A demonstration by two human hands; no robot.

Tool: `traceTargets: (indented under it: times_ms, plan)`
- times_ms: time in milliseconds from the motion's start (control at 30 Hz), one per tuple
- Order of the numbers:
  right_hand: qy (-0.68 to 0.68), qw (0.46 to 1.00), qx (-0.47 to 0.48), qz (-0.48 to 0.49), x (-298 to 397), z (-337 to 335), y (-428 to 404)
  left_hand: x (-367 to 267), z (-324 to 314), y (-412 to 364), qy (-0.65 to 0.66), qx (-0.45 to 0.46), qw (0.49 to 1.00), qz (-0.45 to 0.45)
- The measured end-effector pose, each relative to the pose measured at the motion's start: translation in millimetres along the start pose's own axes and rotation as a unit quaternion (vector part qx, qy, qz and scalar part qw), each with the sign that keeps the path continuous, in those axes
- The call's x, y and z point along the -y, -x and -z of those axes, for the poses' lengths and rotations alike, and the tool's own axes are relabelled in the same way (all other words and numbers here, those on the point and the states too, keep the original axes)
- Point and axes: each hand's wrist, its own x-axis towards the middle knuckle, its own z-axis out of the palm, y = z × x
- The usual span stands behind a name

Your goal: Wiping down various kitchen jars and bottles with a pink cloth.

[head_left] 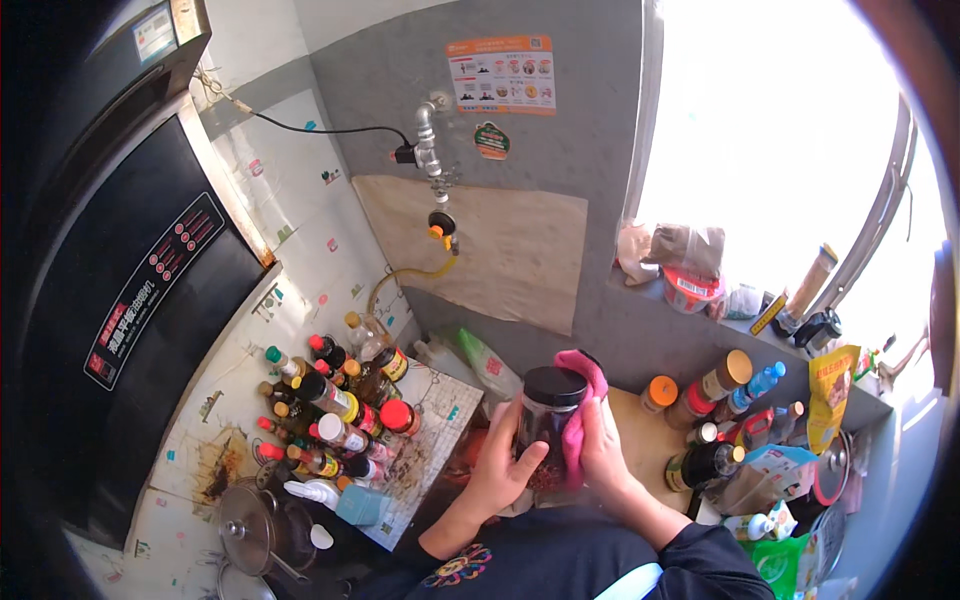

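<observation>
A clear jar with a black lid [555, 385] is held upright in front of my body, with dark reddish contents low inside it. My left hand [504, 457] grips the jar's left side, thumb across the front. My right hand [600, 450] presses a pink cloth [574, 442] against the right side. The cloth runs from the lid's edge down along the jar. Part of the jar's wall is hidden behind the cloth and my fingers.
Many seasoning bottles [345, 405] crowd the left counter [431, 457], beside a lidded pot [247, 529]. To the right, more jars and bottles [712, 390] stand by a wooden surface [637, 435]. A yellow gas hose [420, 271] hangs on the wall. Packets and a red tub [691, 291] line the windowsill.
</observation>
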Motion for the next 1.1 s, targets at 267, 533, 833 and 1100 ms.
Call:
traceTargets:
  times_ms: [267,533,833,1100]
  plan:
    - [0.080,0.990,-0.067,0.095,1.1,-7.4,3.8,-2.3,-19.5,-3.0,-0.038,-0.065,0.996,-0.051]
    - [-0.183,0.972,-0.108,-0.103,0.4,19.4,-4.1,-2.4,-23.5,-5.0,0.081,0.038,0.996,0.017]
    - [-0.390,0.879,-0.116,-0.249,-27.1,23.2,8.6,4.2,-42.6,-20.9,0.029,0.002,0.999,-0.022]
    - [-0.028,0.999,-0.027,-0.004,-28.9,25.8,17.5,-2.3,-50.9,-35.2,0.127,-0.146,0.981,-0.017]
